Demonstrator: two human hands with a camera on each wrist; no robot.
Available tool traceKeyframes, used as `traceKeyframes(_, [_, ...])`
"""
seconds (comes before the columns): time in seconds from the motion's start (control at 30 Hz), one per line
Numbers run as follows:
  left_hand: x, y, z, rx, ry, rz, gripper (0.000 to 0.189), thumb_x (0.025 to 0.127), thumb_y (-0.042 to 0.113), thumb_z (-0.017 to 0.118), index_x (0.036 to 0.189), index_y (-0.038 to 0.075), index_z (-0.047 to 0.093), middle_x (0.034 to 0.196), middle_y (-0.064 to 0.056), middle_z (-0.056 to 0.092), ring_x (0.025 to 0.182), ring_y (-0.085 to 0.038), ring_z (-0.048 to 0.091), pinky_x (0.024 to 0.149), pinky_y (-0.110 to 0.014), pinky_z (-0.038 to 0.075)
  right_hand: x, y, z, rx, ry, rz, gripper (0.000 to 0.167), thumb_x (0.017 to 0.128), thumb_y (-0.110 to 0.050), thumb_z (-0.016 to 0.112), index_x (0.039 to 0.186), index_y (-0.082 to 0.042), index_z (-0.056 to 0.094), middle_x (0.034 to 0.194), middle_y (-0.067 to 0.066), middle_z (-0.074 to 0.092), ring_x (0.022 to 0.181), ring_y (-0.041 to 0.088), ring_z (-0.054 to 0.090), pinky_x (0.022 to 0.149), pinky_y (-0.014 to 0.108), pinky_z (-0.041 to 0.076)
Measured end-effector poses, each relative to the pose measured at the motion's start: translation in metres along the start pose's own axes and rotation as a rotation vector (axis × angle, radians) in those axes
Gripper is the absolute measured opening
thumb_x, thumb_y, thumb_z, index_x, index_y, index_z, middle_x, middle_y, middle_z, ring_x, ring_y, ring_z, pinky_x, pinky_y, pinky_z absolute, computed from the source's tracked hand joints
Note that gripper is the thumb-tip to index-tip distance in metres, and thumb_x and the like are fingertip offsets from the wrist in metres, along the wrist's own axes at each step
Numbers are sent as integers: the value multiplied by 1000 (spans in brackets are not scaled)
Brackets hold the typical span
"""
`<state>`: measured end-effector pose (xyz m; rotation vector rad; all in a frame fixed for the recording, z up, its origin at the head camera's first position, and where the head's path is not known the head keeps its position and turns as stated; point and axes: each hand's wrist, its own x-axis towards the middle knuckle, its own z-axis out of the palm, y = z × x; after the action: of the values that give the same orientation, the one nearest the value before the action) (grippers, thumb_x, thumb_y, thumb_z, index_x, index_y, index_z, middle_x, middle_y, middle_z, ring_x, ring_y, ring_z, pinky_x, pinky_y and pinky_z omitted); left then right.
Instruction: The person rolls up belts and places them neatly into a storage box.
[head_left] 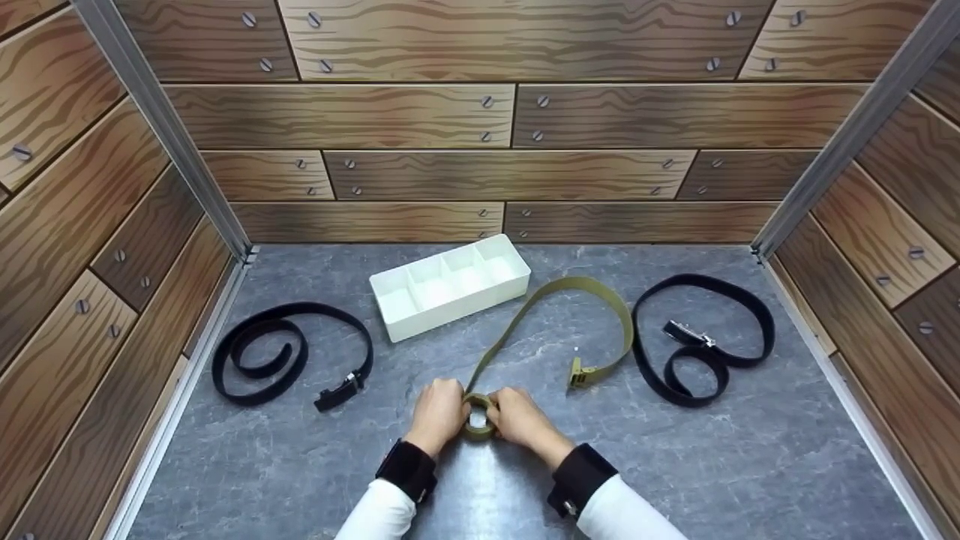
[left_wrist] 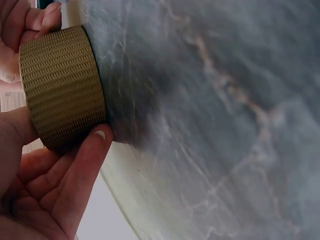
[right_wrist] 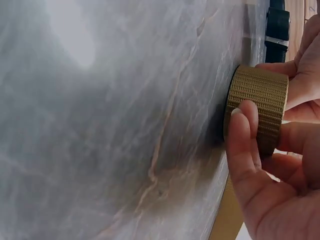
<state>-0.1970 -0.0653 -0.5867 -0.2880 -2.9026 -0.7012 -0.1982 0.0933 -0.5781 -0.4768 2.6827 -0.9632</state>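
A khaki woven webbing belt (head_left: 592, 285) is partly rolled into a small coil (head_left: 478, 433) standing on its edge on the table. My left hand (head_left: 439, 411) pinches the coil's left side, and my right hand (head_left: 523, 420) grips its right side. In the left wrist view the ribbed outer face of the coil (left_wrist: 65, 87) shows, fingers curled against it. The right wrist view has fingertips along the coil's outside (right_wrist: 262, 92). From the coil, the unrolled strap runs up and arcs right to a khaki buckle (head_left: 577, 373) lying on the table.
A white four-section tray (head_left: 450, 315) stands behind the hands. To the left lies a loosely coiled black belt (head_left: 259, 394) with a clamp buckle; another black belt (head_left: 761, 330) lies right, near the khaki strap. Wood-patterned walls (head_left: 510, 176) enclose the grey marbled table (head_left: 750, 465).
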Motion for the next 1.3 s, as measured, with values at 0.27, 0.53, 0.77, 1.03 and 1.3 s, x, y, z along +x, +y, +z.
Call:
traceKeyframes(0.27, [2, -3, 0, -25, -25, 38, 31, 75, 16, 80, 59, 13, 54, 61, -5, 59, 55, -28, 60, 51, -42, 47, 7, 4, -3, -109, -13, -113, 21, 92, -3, 58, 72, -11, 60, 64, -4, 48, 59, 13, 48, 57, 30, 45])
traceKeyframes(0.53, [2, 0, 4, 1, -8, 76, 23, 76, 10, 78, 62, 8, 59, 64, -9, 62, 59, -30, 63, 54, -40, 50, 6, 9, -3, -91, 12, -136, 13, 94, -6, 58, 94, -6, 71, 79, 0, 55, 72, 17, 54, 68, 36, 49])
traceKeyframes(0.77, [2, 4, 6, 24, 9, 67, 20, 75, 6, 76, 63, 5, 60, 66, -12, 64, 62, -33, 65, 56, -41, 52, -2, 8, -2, 43, 77, 28, 22, 93, -10, 61, 73, -7, 69, 56, -2, 57, 47, 10, 54, 48, 28, 45])
traceKeyframes(1.03, [3, 3, 2, 29, -33, 117, 24, 72, 5, 77, 60, 8, 56, 65, -10, 63, 61, -31, 64, 55, -42, 50, 1, 7, -3, -65, 82, -78, 29, 89, -1, 59, 61, -9, 59, 53, -6, 48, 48, 9, 46, 49, 26, 41])
traceKeyframes(1.3, [3, 5, 5, 43, -6, 142, 20, 74, 6, 75, 63, 7, 59, 64, -10, 63, 60, -32, 64, 55, -42, 50, 5, 11, -2, -102, 64, -132, 21, 91, -4, 59, 71, -8, 64, 65, -2, 49, 60, 14, 48, 58, 31, 43])
